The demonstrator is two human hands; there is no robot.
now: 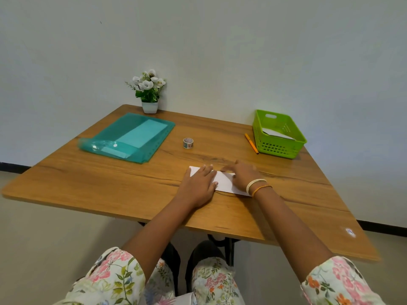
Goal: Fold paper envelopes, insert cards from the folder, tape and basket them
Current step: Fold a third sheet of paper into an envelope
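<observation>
Head view: left hand (pixel 199 183) lies flat, fingers (pixel 207 169) spread, pinning the white folded paper (pixel 224 181) to the worktop (pixel 110 183) at 6 o'clock. Right hand (pixel 242 175) presses its far edge; fingers look curled on the crease, probably not gripping, hard to tell. Teal folder (pixel 132 137) at 10, washi tape roll (pixel 188 143) at 12, green basket (pixel 278 134) at 2, orange pen (pixel 251 143) just beside it. Risk: uneven pressure lets the sheet slide, crease skews, card won't fit.
</observation>
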